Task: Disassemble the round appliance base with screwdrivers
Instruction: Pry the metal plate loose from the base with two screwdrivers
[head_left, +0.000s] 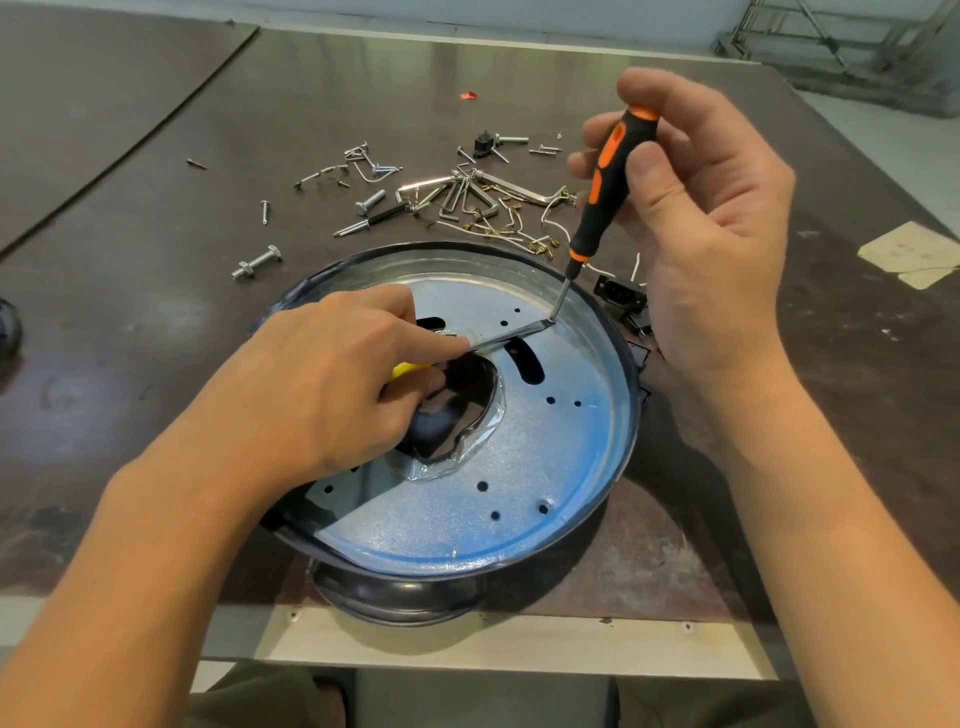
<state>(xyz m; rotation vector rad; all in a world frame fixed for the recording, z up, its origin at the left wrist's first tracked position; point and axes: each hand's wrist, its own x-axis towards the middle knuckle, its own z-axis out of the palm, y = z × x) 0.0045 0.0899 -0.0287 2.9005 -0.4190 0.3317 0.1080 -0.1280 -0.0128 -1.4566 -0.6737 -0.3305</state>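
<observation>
Left hand (332, 379) grips a yellow screwdriver (506, 335), right hand (711, 218) an orange-black screwdriver (602, 176), tips meeting inside the round base (618, 431).

Shiny speckled metal plate (545, 457), glossy black rim (634, 410), scuffed matt table (156, 312).

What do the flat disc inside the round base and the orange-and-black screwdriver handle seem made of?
Disc: probably sheet metal, bare and glossy; it reflects bluish light and has clean punched holes. Screwdriver handle: likely black plastic with orange, perhaps rubbery, inserts; the surface looks mostly matte.
</observation>
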